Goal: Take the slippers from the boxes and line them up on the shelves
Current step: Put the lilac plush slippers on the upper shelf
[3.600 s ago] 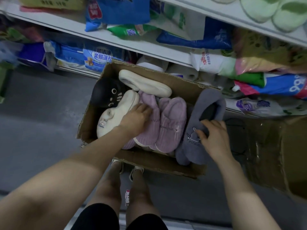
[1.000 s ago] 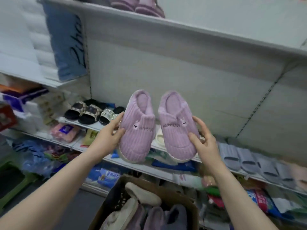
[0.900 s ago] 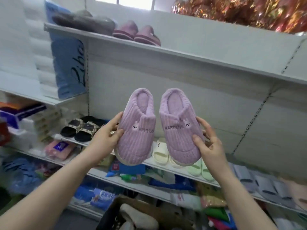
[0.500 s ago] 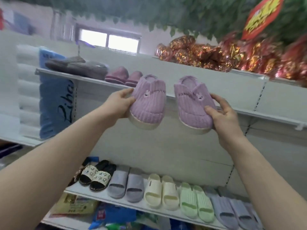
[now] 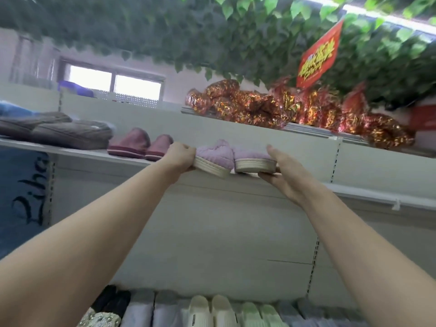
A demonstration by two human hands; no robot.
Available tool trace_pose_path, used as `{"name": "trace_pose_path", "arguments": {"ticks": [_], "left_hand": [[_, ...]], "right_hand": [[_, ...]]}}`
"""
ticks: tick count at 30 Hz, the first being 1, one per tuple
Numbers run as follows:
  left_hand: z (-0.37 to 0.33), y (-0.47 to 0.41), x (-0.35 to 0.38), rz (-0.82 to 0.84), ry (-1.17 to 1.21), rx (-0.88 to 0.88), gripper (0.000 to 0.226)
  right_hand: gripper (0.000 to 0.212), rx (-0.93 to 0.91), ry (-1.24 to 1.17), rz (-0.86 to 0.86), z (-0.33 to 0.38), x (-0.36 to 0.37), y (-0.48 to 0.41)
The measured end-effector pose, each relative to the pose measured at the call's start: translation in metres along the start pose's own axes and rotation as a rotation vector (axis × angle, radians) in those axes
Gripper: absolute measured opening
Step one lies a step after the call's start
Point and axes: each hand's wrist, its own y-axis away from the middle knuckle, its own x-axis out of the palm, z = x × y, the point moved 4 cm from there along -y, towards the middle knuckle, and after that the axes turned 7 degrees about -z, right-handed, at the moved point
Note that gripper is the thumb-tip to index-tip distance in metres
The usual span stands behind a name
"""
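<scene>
Slipper (image 5: 213,157) tight in the grip of left hand (image 5: 180,156), second slipper (image 5: 252,159) in right hand (image 5: 282,172), both at shelf (image 5: 94,155) edge

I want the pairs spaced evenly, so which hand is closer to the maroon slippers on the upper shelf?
Left. The left hand, gripping one lilac slipper, sits just right of the maroon slippers; the right hand holds the second lilac slipper farther right.
</scene>
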Motion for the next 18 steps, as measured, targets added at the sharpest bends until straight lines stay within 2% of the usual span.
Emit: {"name": "trace_pose_path", "arguments": {"ticks": [2, 3, 4, 5, 7, 10, 12, 15, 18], "left_hand": [[-0.002, 0.003, 0.005, 0.027, -0.246, 0.172, 0.041], [-0.002, 0.009, 0.009, 0.082, -0.341, 0.259, 0.06], [-0.001, 0.014, 0.012, 0.134, -0.409, 0.358, 0.078], [0.001, 0.02, 0.016, 0.161, -0.471, 0.467, 0.091], [0.008, 0.022, 0.024, 0.178, -0.584, 0.654, 0.096], [0.014, 0.012, 0.033, 0.152, -0.694, 0.822, 0.074], [0.014, 0.003, 0.037, 0.118, -0.718, 0.871, 0.068], [0.019, -0.014, 0.043, 0.11, -0.756, 0.891, 0.074], [0.029, -0.031, 0.048, 0.105, -0.826, 0.861, 0.07]], "right_hand": [[0.063, -0.071, 0.237, 0.04, -0.014, -0.004, -0.009], [0.076, -0.134, 0.399, 0.019, -0.02, -0.006, -0.013], [0.079, -0.194, 0.534, -0.007, -0.025, -0.007, -0.015], [0.079, -0.249, 0.616, -0.036, -0.029, -0.008, -0.017], [0.075, -0.325, 0.719, -0.082, -0.034, -0.006, -0.022], [0.064, -0.45, 0.955, -0.145, -0.042, 0.001, -0.03], [0.058, -0.541, 1.038, -0.18, -0.046, 0.006, -0.036], [0.048, -0.589, 1.065, -0.114, -0.054, 0.015, -0.045], [0.046, -0.606, 1.146, -0.101, -0.058, 0.024, -0.055]]}}
